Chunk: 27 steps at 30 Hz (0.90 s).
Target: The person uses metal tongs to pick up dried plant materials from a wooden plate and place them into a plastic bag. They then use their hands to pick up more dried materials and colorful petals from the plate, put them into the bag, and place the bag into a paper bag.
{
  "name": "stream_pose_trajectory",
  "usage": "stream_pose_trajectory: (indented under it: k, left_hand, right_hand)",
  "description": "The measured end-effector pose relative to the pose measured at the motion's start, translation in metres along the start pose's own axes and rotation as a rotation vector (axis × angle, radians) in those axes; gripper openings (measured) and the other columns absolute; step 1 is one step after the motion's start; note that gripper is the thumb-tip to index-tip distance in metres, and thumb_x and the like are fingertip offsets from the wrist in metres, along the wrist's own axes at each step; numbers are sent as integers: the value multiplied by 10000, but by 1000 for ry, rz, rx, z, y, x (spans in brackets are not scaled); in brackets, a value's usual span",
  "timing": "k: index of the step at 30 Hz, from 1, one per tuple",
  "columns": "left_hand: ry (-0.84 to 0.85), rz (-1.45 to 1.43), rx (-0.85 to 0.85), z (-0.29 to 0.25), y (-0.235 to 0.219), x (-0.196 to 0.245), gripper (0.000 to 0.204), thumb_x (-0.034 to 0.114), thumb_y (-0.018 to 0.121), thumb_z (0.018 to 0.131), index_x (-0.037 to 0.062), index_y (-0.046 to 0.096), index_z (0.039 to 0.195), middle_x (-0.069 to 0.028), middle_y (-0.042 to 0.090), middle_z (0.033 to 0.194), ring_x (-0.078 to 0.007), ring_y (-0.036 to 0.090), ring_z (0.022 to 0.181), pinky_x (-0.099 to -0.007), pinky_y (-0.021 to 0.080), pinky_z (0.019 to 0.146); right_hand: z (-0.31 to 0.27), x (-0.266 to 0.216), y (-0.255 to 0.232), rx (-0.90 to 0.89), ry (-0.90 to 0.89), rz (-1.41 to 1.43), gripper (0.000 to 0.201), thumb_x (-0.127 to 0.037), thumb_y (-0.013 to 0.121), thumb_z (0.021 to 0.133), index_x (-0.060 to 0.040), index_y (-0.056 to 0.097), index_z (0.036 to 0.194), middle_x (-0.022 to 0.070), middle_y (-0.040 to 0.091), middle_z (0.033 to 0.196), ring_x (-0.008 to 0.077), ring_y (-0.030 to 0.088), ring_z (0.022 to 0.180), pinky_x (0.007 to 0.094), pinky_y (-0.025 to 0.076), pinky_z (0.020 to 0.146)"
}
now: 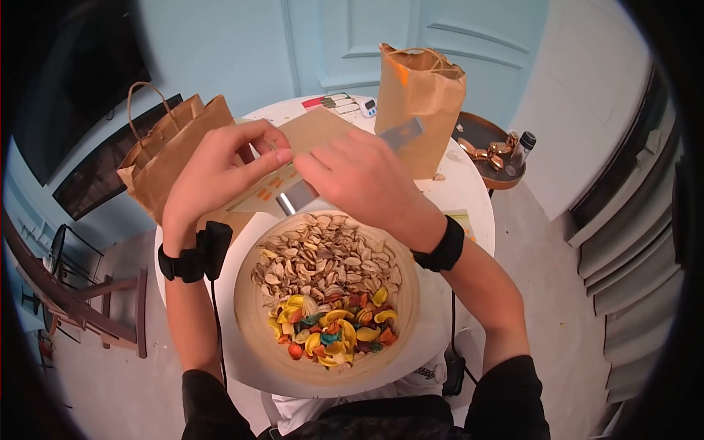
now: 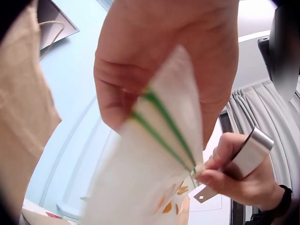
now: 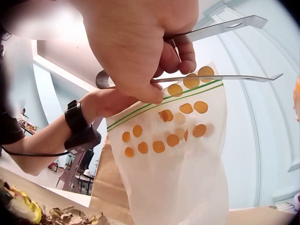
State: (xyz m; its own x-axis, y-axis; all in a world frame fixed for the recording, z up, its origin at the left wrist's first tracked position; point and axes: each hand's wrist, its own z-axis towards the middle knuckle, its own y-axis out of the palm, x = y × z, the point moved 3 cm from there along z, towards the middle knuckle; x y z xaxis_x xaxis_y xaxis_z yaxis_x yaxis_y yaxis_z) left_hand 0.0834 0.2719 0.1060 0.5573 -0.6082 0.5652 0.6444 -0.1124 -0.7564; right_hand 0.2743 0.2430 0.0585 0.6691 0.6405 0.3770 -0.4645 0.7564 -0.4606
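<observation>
Both hands meet above a round wooden tray (image 1: 249,323) of dried petals, pale ones (image 1: 330,257) at the back and coloured ones (image 1: 337,334) at the front. Between them hangs a translucent zip bag (image 3: 178,173) with orange dots and green seal lines. My left hand (image 1: 224,165) pinches the bag's top edge. The right hand (image 1: 367,180) pinches the same edge and also holds metal tongs (image 1: 297,198), whose two arms stand apart in the right wrist view. Whether the seal is closed, I cannot tell.
Brown paper bags stand on the round white table, one at the left (image 1: 176,139) and one at the back right (image 1: 422,110). A small white timer (image 1: 368,108) lies near the back edge. Beyond the right edge is a dark side table (image 1: 477,132) with a bottle (image 1: 522,150).
</observation>
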Motion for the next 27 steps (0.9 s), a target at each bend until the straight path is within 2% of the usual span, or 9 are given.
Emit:
stream_pose_trajectory:
  k: [1, 2, 5, 11, 15, 18, 22, 25, 27]
  left_hand:
    - [-9, -60, -20, 2, 4, -8, 272, 320, 716, 987, 54, 721, 1044, 52, 530, 676, -44, 493, 626, -231, 413, 587]
    - [-130, -272, -90, -2, 6, -16, 271, 323, 702, 997, 58, 716, 1052, 51, 532, 690, -33, 496, 643, -226, 406, 592]
    - [53, -289, 40, 0, 21, -43, 257, 313, 694, 1006, 61, 715, 1054, 58, 537, 690, -29, 491, 649, -230, 393, 585]
    - [-19, -66, -79, -7, 21, -43, 259, 286, 680, 1005, 34, 701, 1061, 18, 579, 673, -61, 493, 602, -255, 385, 560]
    - [-110, 52, -122, -11, 15, -43, 212, 226, 675, 991, 23, 690, 1050, -9, 599, 659, -83, 515, 530, -271, 399, 495]
    - [-288, -2, -227, -13, 18, -47, 186, 182, 667, 983, 10, 677, 1054, -28, 616, 652, -95, 553, 481, -277, 424, 441]
    - [-320, -87, -421, -6, 30, -54, 153, 144, 641, 991, -8, 631, 1008, -51, 621, 613, -105, 581, 462, -284, 436, 412]
    - [-210, 19, 22, -1, 28, -39, 111, 108, 608, 1003, 1, 586, 983, -64, 604, 599, -118, 582, 456, -290, 434, 408]
    - [-154, 48, 194, 0, 27, -27, 68, 73, 566, 1016, 15, 533, 1003, -96, 599, 631, -157, 583, 443, -308, 435, 422]
  right_hand:
    - [2, 4, 2, 15, -1, -6, 90, -126, 666, 795, -117, 577, 803, -13, 517, 694, 155, 589, 676, 310, 457, 629]
    - [3, 5, 2, 26, 0, -9, 85, -129, 668, 799, -116, 584, 806, -13, 519, 695, 153, 589, 675, 310, 457, 629]
    - [5, 4, 1, 3, -39, -70, 79, -137, 676, 808, -114, 601, 806, -14, 536, 692, 156, 597, 681, 314, 466, 634]
    - [3, -2, -4, -56, 56, 65, 90, -137, 687, 803, -117, 600, 790, -13, 560, 671, 156, 608, 671, 309, 466, 635]
    - [-5, -2, 3, -55, 40, 90, 99, -137, 690, 788, -121, 592, 780, -10, 556, 666, 160, 607, 663, 316, 457, 639]
    - [-10, -3, 0, -88, 0, 80, 109, -138, 691, 778, -124, 582, 770, -10, 552, 664, 162, 606, 662, 317, 448, 641]
    - [-16, -4, -13, -190, -17, 75, 120, -130, 686, 778, -124, 567, 767, -6, 550, 664, 165, 612, 670, 315, 441, 641]
    - [-25, -3, -22, -289, 77, 148, 107, -113, 683, 786, -99, 581, 815, 14, 542, 709, 199, 612, 725, 346, 458, 650]
    - [-32, 0, -25, -361, 165, 240, 109, -99, 687, 794, -82, 591, 843, 28, 550, 733, 228, 618, 761, 368, 472, 659]
